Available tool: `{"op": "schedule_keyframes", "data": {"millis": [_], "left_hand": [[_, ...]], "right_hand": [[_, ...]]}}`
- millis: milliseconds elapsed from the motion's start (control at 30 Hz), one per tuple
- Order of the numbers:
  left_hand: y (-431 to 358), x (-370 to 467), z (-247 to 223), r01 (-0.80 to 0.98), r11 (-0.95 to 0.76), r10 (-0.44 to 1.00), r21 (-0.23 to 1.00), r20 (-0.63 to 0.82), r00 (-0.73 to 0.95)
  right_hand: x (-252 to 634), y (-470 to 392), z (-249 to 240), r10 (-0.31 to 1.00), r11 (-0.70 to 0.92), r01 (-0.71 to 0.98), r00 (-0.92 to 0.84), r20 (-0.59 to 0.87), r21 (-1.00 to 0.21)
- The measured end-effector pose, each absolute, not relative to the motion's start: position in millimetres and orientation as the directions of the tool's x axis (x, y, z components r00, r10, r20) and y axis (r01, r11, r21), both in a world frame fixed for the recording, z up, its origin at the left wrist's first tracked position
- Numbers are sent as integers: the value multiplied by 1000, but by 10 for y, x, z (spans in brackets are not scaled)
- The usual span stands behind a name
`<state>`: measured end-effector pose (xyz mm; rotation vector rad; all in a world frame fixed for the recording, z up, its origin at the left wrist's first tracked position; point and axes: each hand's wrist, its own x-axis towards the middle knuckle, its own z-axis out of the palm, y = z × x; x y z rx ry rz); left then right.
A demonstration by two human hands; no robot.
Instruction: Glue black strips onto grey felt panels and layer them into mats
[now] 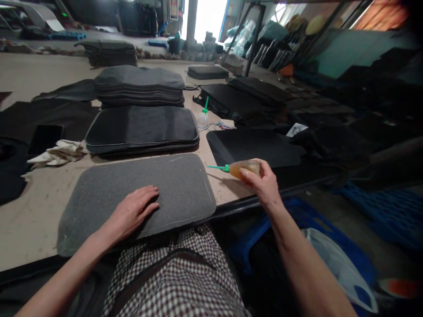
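Note:
A grey, rounded rectangular panel (178,189) lies at the table's front edge. My left hand (134,211) rests flat on it, fingers stretched toward the right. Beyond the panel's right edge, my right hand (264,180) is wrapped round a squeeze bottle (236,169) of amber liquid. The bottle is tilted on its side, and its thin green nozzle points left, near the panel's upper right edge. Directly behind the panel sits a stack of black panels (142,127).
Behind are a taller stack (139,83) and a second green-nozzled bottle (203,116). A black sheet (254,147) lies right of centre. A crumpled cloth (61,153) and a dark phone-like object (45,138) are at left. Blue plastic crates (386,211) stand low at right.

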<state>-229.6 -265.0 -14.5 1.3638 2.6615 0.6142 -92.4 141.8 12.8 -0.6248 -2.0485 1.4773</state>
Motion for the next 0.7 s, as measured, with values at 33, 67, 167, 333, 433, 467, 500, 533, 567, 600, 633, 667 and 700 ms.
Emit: {"op": "schedule_keyframes", "data": {"millis": [33, 67, 167, 333, 433, 467, 500, 533, 567, 600, 633, 667, 700], "left_hand": [[-2650, -2296, -157, 768, 516, 799, 381, 109, -591], [-2650, -2295, -167, 773, 513, 802, 373, 115, -587], [-2651, -2293, -187, 780, 512, 804, 360, 120, -582], [-2654, -2301, -204, 777, 520, 803, 354, 108, -586], [-2648, -2306, -211, 768, 524, 797, 367, 107, -595], [-2646, -2306, -209, 762, 524, 794, 381, 104, -598], [-2644, -2306, -202, 751, 523, 791, 403, 98, -604], [-2643, -2307, -189, 733, 524, 784, 434, 89, -614], [-2643, -2312, -172, 704, 531, 771, 472, 77, -632], [-2644, -2320, -150, 660, 545, 748, 518, 55, -661], [-2646, -2333, -123, 601, 561, 719, 569, 26, -695], [-2649, -2348, -94, 532, 575, 683, 622, -6, -731], [-2653, -2364, -63, 455, 582, 643, 674, -38, -765]], "right_hand": [[-987, 1377, 118, 630, 370, 66, -751, 197, -927], [-1050, 1340, 103, 612, 434, 63, -752, 243, -899], [-1231, 1251, 45, 568, 573, 51, -744, 352, -818], [-1343, 1252, -4, 506, 707, 89, -757, 414, -702], [-1262, 1367, 15, 540, 706, 105, -719, 437, -700], [-1225, 1412, 26, 575, 651, 84, -703, 418, -754], [-1189, 1453, 37, 623, 545, 41, -688, 372, -837], [-1157, 1487, 50, 671, 383, -25, -679, 297, -924], [-1132, 1512, 65, 704, 179, -105, -680, 202, -978], [-1116, 1528, 80, 712, -33, -187, -694, 108, -982], [-1110, 1537, 94, 701, -218, -265, -712, 38, -939], [-1114, 1540, 106, 683, -356, -333, -730, 0, -873], [-1128, 1542, 114, 661, -450, -380, -750, -15, -808]]}}
